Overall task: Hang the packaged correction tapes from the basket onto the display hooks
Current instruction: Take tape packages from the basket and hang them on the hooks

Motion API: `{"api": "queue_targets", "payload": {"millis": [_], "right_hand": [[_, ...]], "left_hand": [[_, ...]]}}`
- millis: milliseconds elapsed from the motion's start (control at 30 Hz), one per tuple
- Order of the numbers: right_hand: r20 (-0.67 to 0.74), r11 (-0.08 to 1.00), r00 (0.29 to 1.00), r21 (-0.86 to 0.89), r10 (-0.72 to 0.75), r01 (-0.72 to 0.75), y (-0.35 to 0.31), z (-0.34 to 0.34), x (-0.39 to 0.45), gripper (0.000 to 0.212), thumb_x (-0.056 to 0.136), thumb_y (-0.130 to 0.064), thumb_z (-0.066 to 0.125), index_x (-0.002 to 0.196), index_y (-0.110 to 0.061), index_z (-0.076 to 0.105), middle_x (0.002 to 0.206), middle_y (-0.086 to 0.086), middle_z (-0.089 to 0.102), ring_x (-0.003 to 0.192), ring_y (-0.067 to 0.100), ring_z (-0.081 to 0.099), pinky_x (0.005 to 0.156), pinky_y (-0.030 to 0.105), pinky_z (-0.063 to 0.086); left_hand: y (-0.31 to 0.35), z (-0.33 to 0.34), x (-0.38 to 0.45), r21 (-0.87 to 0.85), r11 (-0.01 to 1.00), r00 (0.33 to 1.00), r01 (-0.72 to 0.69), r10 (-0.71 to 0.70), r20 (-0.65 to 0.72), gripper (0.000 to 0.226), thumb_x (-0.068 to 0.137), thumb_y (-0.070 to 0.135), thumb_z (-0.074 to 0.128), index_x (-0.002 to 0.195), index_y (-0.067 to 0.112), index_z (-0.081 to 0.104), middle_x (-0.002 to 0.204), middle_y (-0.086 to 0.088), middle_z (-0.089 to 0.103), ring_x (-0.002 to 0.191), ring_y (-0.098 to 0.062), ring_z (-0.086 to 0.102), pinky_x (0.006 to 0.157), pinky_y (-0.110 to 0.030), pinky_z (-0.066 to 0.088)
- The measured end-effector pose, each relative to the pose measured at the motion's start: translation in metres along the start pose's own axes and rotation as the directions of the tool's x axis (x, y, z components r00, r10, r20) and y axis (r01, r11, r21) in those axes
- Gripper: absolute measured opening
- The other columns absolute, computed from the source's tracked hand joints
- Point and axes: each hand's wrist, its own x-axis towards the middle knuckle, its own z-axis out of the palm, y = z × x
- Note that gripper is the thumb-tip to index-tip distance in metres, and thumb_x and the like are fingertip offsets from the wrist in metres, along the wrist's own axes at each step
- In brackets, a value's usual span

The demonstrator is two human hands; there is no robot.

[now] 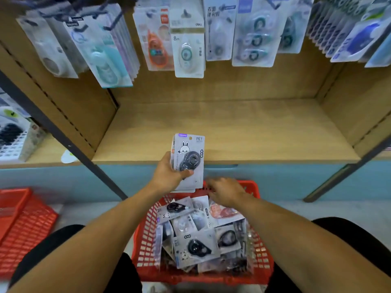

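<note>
My left hand (169, 173) grips a small stack of grey rabbit-print correction tape packs (187, 154), held upright in front of the wooden shelf edge. Below it stands a red plastic basket (146, 240) between my knees, filled with several more packaged correction tapes (195, 246) lying in a loose heap. My right hand (225, 192) hovers over the far side of the basket with fingers loosely curled, blurred, holding nothing that I can see. Above, display hooks (115, 20) carry rows of hanging packs (187, 49).
A bare wooden shelf board (243, 132) lies under the hanging packs. A second red basket (23, 225) sits on the floor at the left. Dark metal uprights (69, 140) frame the bay, and other stationery stands on the left shelf (12, 136).
</note>
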Motion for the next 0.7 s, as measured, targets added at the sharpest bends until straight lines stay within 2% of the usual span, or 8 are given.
{"api": "queue_targets", "payload": {"millis": [33, 100, 167, 267, 333, 433, 633, 700], "right_hand": [[0.168, 0.998, 0.985, -0.048, 0.043, -0.036, 0.0, 0.005, -0.001, 0.029, 0.09, -0.024, 0.058, 0.118, -0.025, 0.062, 0.116, 0.006, 0.069, 0.106, 0.031, 0.066, 0.08, 0.037, 0.052], [0.497, 0.983, 0.861, -0.18, 0.114, -0.026, 0.006, 0.016, -0.006, 0.047, 0.09, -0.015, 0.061, 0.136, -0.027, 0.057, 0.138, 0.005, 0.06, 0.125, 0.03, 0.058, 0.098, 0.036, 0.049], [0.657, 0.957, 0.733, -0.289, 0.177, 0.028, 0.008, 0.025, -0.015, 0.055, 0.092, -0.012, 0.064, 0.145, -0.023, 0.051, 0.151, 0.005, 0.05, 0.134, 0.028, 0.051, 0.107, 0.037, 0.045], [0.67, 0.918, 0.689, -0.396, 0.276, 0.017, 0.012, 0.044, -0.032, 0.055, 0.099, -0.021, 0.056, 0.152, -0.02, 0.041, 0.159, 0.01, 0.037, 0.141, 0.029, 0.043, 0.112, 0.039, 0.039], [0.662, 0.876, 0.687, -0.476, 0.3, 0.076, 0.02, 0.061, -0.044, 0.055, 0.102, -0.03, 0.052, 0.154, -0.019, 0.037, 0.163, 0.012, 0.028, 0.147, 0.03, 0.033, 0.115, 0.041, 0.033], [0.651, 0.851, 0.695, -0.514, 0.305, 0.108, 0.034, 0.08, -0.059, 0.052, 0.103, -0.038, 0.05, 0.152, -0.022, 0.041, 0.166, 0.011, 0.02, 0.151, 0.03, 0.022, 0.119, 0.043, 0.027], [0.612, 0.934, 0.76, -0.358, 0.219, 0.019, 0.042, 0.064, -0.068, 0.038, 0.103, -0.019, 0.045, 0.139, -0.012, 0.058, 0.148, 0.014, 0.05, 0.139, 0.034, 0.042, 0.112, 0.042, 0.036], [0.642, 0.965, 0.729, -0.24, 0.238, -0.103, 0.03, 0.048, -0.065, 0.037, 0.101, -0.023, 0.049, 0.134, -0.015, 0.062, 0.14, 0.014, 0.057, 0.129, 0.033, 0.052, 0.105, 0.038, 0.043]], "left_hand": [[-0.003, 0.001, 0.0, 0.021, 1.0, 1.0, 0.01, -0.01, 0.023, 0.058, 0.081, -0.006, 0.083, 0.125, 0.015, 0.051, 0.116, -0.008, 0.073, 0.098, -0.025, 0.072, 0.073, -0.027, 0.059], [-0.007, 0.003, 0.0, 0.075, 0.997, 0.997, 0.018, -0.024, 0.074, 0.057, 0.082, -0.004, 0.083, 0.124, 0.016, 0.051, 0.114, -0.006, 0.073, 0.09, -0.018, 0.072, 0.069, -0.025, 0.059], [-0.008, 0.004, -0.002, 0.112, 0.993, 0.993, 0.027, -0.04, 0.115, 0.055, 0.083, -0.003, 0.082, 0.124, 0.017, 0.051, 0.109, 0.001, 0.072, 0.086, -0.009, 0.071, 0.065, -0.018, 0.059], [-0.007, 0.005, -0.006, 0.136, 0.991, 0.989, 0.018, -0.037, 0.14, 0.052, 0.084, 0.0, 0.082, 0.121, 0.021, 0.052, 0.106, 0.008, 0.073, 0.087, -0.005, 0.071, 0.075, -0.024, 0.062], [-0.01, 0.004, -0.006, 0.144, 0.989, 0.989, 0.026, -0.047, 0.14, 0.053, 0.083, 0.002, 0.084, 0.122, 0.023, 0.053, 0.108, 0.007, 0.074, 0.094, -0.013, 0.074, 0.089, -0.039, 0.063], [-0.014, 0.001, -0.006, 0.149, 0.988, 0.989, 0.037, -0.058, 0.135, 0.054, 0.081, 0.004, 0.086, 0.121, 0.025, 0.055, 0.114, 0.0, 0.076, 0.101, -0.024, 0.076, 0.094, -0.05, 0.061], [-0.016, -0.003, -0.01, 0.18, 0.983, 0.984, 0.045, -0.075, 0.164, 0.057, 0.081, 0.004, 0.086, 0.128, 0.015, 0.056, 0.118, -0.001, 0.075, 0.104, -0.023, 0.074, 0.094, -0.048, 0.061], [-0.02, -0.005, -0.012, 0.214, 0.976, 0.981, 0.049, -0.087, 0.171, 0.056, 0.081, 0.003, 0.086, 0.126, 0.015, 0.054, 0.113, 0.003, 0.073, 0.099, -0.019, 0.073, 0.086, -0.034, 0.063]]}}
